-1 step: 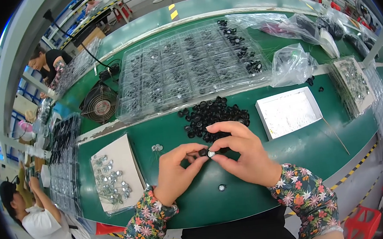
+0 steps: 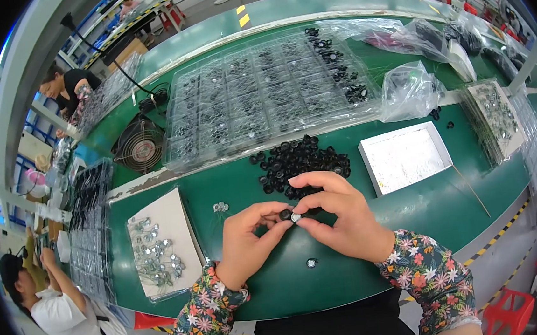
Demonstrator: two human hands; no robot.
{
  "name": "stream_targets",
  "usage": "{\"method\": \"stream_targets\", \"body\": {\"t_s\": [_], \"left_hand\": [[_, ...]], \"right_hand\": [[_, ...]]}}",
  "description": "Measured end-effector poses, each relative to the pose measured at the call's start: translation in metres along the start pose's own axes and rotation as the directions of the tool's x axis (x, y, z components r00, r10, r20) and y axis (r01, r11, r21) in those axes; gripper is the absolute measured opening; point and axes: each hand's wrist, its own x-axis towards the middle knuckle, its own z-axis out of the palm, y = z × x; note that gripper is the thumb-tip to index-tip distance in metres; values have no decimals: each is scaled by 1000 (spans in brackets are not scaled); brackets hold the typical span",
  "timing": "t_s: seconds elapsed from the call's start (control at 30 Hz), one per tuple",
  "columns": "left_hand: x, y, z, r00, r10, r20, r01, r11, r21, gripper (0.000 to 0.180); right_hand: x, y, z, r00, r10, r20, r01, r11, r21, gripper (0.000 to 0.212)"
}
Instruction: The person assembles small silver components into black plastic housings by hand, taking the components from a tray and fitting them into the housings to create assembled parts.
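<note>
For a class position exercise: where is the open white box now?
In the head view, the open white box sits right of centre on the green workbench, right of the black parts pile and beyond the right hand.

Black piece (image 2: 285, 215) partly hidden by left hand (image 2: 249, 236), silver part (image 2: 296, 217) beside it too small to resolve in detail, near edge of black heap (image 2: 303, 158) obscured by right hand (image 2: 348, 216), forearms (image 2: 457, 334) cut off by lower edge
</note>
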Motion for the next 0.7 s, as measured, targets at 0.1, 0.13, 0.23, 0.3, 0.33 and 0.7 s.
{"method": "stream_targets", "body": {"t_s": [0.1,0.13,0.23,0.3,0.33,0.7], "left_hand": [[-4,0,-2,997,-65,50,78,943,-325,30],[-5,-2,0,995,-78,68,100,890,-444,32],[-5,-2,0,989,-91,114,142,790,-597,34],[-5,-4,-1,985,-96,142,165,755,-635,35],[-5,-5,0,984,-101,150,177,711,-681,34],[-10,-3,2,969,-163,187,248,664,-706,31]], "right_hand": [[-1,-1,3,1000,16,-7,-16,1000,21,20],[-2,-1,4,1000,21,-14,-20,1000,23,20],[-3,-4,6,998,49,-32,-48,998,37,21],[-3,-5,8,998,59,-26,-58,997,52,21],[-3,-6,8,997,69,-25,-67,996,66,22],[-4,-7,9,998,35,-59,-33,999,22,22]]}}
